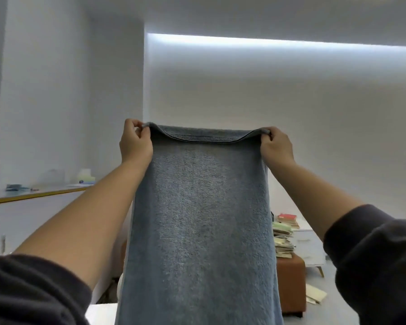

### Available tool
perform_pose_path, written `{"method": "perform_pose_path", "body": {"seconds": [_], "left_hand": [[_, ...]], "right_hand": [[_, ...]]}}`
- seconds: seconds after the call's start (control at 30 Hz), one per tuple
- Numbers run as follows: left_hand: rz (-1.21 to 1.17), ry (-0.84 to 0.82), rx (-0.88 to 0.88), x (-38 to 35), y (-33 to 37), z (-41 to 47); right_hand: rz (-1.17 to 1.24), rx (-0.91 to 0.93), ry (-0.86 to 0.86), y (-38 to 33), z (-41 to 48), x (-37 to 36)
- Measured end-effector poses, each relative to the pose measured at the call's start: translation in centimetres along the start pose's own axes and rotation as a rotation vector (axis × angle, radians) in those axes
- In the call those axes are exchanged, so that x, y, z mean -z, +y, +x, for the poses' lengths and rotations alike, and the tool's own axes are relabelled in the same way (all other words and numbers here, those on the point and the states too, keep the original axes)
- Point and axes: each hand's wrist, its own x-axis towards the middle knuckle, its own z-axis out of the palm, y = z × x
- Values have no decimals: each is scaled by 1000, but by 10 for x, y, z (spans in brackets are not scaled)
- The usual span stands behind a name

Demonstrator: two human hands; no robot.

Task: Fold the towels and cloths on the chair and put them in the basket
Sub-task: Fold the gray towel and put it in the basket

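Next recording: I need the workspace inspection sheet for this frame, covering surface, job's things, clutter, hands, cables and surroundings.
Surface: only a white tabletop corner shows at the bottom; no chair or basket is in view.
Job's things: blue-grey towel held up, hanging straight down, its top edge sagging slightly.
Clutter: stack of books and papers; brown ottoman; loose papers on the floor; small items on the side counter.
Hands: left hand pinches the towel's top left corner; right hand pinches the top right corner.
Cables: nothing seen.
Surroundings: white walls, ceiling light strip, white cabinet.
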Motion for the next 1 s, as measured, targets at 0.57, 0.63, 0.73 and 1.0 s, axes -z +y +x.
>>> {"method": "perform_pose_path", "body": {"seconds": [0.57,0.63,0.73,1.0], "left_hand": [[-155,-139,513,34,-143,-135],[-186,-179,535,45,-147,-163],[-162,-243,550,70,-158,-212],[-207,-163,768,130,-174,-322]], "right_hand": [[82,-459,-227,122,-157,-28],[174,-535,-230,128,-182,-25],[254,-665,-260,137,-233,-21],[334,-919,-299,154,-346,-3]]}}
